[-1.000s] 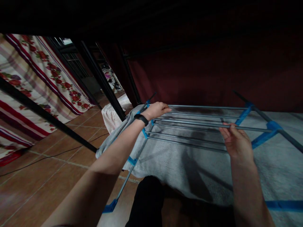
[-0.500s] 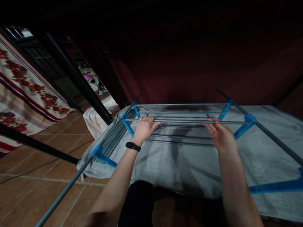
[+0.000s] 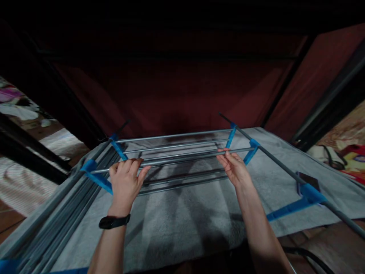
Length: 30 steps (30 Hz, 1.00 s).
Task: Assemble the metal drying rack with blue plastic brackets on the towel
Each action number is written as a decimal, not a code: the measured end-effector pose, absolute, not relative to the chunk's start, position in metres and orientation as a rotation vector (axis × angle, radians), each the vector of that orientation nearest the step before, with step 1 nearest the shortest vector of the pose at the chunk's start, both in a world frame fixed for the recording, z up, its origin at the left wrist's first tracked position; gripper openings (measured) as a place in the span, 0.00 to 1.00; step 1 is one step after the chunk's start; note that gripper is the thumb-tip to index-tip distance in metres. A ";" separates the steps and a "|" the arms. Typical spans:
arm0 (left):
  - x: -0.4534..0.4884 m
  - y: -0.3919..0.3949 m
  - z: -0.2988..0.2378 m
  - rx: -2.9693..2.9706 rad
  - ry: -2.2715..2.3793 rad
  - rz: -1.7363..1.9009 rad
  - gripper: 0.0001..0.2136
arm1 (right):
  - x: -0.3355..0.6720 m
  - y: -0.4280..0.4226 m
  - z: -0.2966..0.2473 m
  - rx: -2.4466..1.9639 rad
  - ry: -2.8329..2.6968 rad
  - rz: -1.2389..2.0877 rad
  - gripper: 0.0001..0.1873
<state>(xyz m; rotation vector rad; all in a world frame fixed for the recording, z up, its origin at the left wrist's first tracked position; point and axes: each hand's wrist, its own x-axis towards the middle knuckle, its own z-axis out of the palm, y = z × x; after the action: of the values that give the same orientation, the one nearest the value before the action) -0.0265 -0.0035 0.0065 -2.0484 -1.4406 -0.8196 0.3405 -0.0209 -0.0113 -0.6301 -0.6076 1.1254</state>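
Observation:
A rack of grey metal rods [image 3: 182, 155] with blue plastic brackets [image 3: 254, 145] lies across a grey blanket. My left hand [image 3: 124, 180], with a black band at its wrist, curls its fingers over the near crosswise rod, close to the left blue bracket [image 3: 90, 166]. On the same rod, nearer its right end, my right hand [image 3: 235, 165] pinches it between thumb and fingers. Lower rods run behind and beneath it. A long grey side tube [image 3: 279, 165] passes through the brackets on the right.
Several grey tubes [image 3: 76, 213] lie bundled along the left side. The grey blanket [image 3: 188, 224] covers the surface below. A dark flat object [image 3: 309, 181] sits near the right bracket [image 3: 313, 195]. Dark posts [image 3: 336, 91] and a dark red panel [image 3: 176, 95] stand behind.
My view has turned right and come closer, so the rack appears farther left and the right side shows more. Both hands stay on the rod.

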 end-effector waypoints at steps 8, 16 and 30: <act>-0.023 -0.001 0.000 -2.061 -1.306 -0.943 0.16 | 0.353 -0.022 -0.008 -0.629 -0.613 1.146 0.09; -0.025 0.005 -0.007 -2.038 -1.314 -0.916 0.14 | 0.359 -0.023 -0.010 -0.623 -0.593 1.091 0.07; -0.025 0.005 -0.002 -2.023 -1.331 -0.816 0.12 | 0.354 -0.023 -0.010 -0.653 -0.612 1.091 0.08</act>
<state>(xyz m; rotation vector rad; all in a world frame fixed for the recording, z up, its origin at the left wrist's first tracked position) -0.0249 0.0049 -0.0024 -2.0226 -1.3313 -0.8155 0.3540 -0.0226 -0.0098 -0.6532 -0.6116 1.0913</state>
